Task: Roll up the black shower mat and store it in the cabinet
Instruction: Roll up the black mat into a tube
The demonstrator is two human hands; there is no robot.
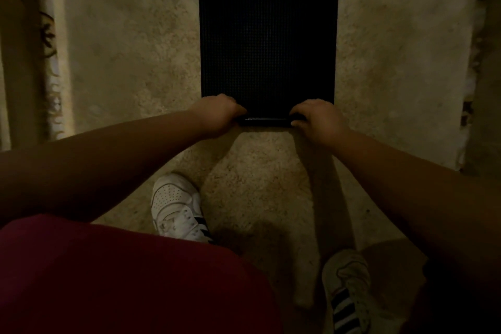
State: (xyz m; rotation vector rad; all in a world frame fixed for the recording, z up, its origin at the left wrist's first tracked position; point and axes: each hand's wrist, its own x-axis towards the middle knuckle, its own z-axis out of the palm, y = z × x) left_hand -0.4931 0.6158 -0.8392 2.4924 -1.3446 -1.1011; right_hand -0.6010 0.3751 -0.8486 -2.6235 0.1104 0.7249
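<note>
The black shower mat (267, 35) lies flat on the pale carpet (130, 49), running from its near edge straight away to the far side and out of view. Only that near edge is turned over — a thin, tight curl (264, 121) sits there, so the rolling looks barely begun.

The left hand (217, 115) clamps the left end of the curl and the right hand (315, 122) the right end, knuckles up, fingers bent down and closed over the rolled lip; the fingertips tuck under, out of sight, so I cannot tell how tightly they press. One hand at each corner makes sense: it should keep the roll square to the mat's long sides, so it does not cone or drift as it travels away.

Both arms reach forward, and the person bends over with a white shoe (176, 207) on the near left and a striped shoe (348, 290) on the near right, both clear of the mat so nothing pins it. A patterned rug border (50, 62) runs along the far left. No cabinet is in view.
</note>
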